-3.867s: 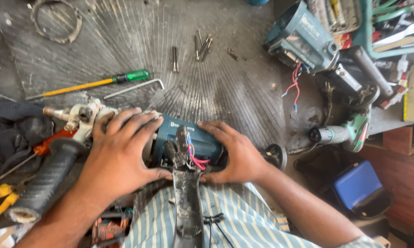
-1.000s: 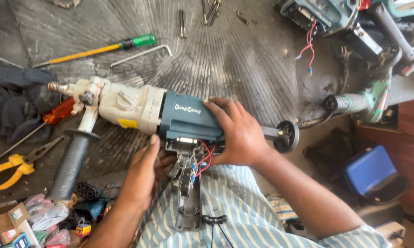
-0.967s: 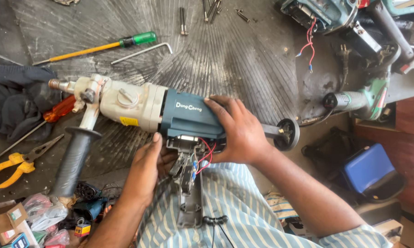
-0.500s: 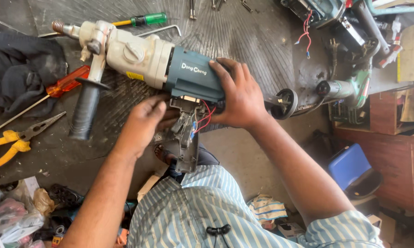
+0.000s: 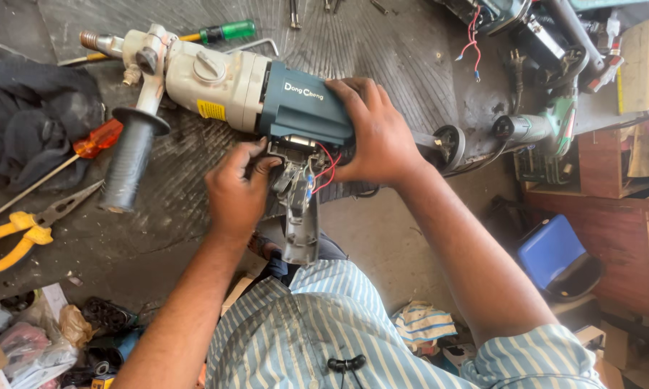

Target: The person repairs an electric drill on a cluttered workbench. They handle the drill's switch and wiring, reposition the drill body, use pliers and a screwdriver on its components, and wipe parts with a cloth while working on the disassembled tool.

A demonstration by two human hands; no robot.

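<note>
On the dark bench lies the big drill [image 5: 252, 90], handle [image 5: 300, 216] open, wires [image 5: 323, 167] still showing. Right hand [image 5: 378, 133] grips its blue body; left hand [image 5: 236, 191] pinches the handle top, not closed up yet

2 hands: left hand [image 5: 236, 189], right hand [image 5: 376, 132]. 1 large drill [image 5: 245, 92] in blue and cream, with 1 black side handle [image 5: 131, 162] and 1 open grey rear handle [image 5: 300, 225]. 2 screwdrivers: one green-handled screwdriver [image 5: 216, 33], one orange-handled screwdriver [image 5: 87, 147]. 1 pair of yellow pliers [image 5: 22, 230]. 1 hex key [image 5: 256, 45]. 1 black cloth [image 5: 29, 122]. 1 green grinder [image 5: 540, 130]. 1 blue box [image 5: 551, 252]. 1 bench [image 5: 411, 50]. Loose bits at the top edge, cut off, count unclear.
</note>
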